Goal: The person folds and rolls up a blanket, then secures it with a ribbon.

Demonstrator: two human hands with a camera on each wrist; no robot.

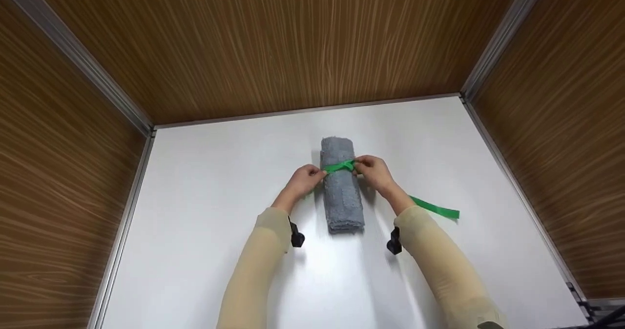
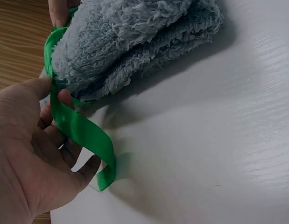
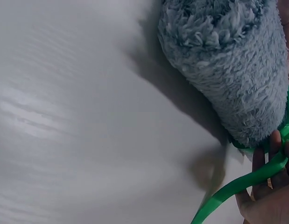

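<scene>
Left hand (image 1: 305, 180) and right hand (image 1: 373, 171) each pinch the green ribbon (image 1: 338, 166) crossing the rolled grey towel (image 1: 342, 192) between them.

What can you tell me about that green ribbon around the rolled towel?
The green ribbon is a flat, smooth, satin-looking band, wrapped once around the middle of the rolled grey towel and crossed on top. The left hand pinches one end beside the roll; that end hangs down to the white table. The right hand holds the crossing, and the longer tail trails across the table behind the right forearm.
</scene>
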